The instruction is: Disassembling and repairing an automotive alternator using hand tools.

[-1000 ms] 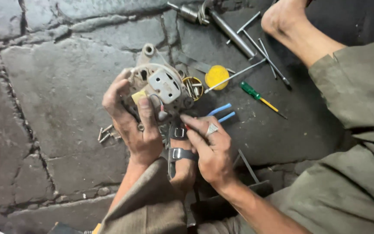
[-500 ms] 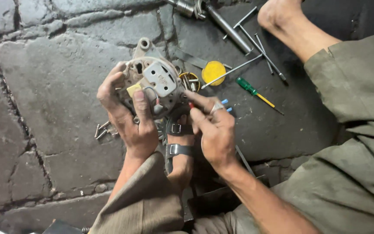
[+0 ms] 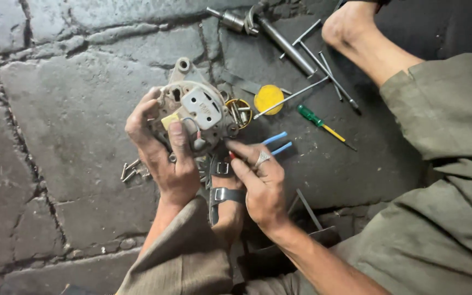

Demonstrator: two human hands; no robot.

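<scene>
Since a moment ago the right hand (image 3: 263, 188) slid closer, fingers pinching a blue-handled tool (image 3: 274, 143) at the alternator (image 3: 195, 112). Left hand (image 3: 165, 155) wraps it (looks heavy, rigid metal), best gripped round the casing.

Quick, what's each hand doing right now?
Left hand: closed around the round grey metal alternator housing.
Right hand: closed, fingertips pinching a small red-tipped tool at the housing.
</scene>
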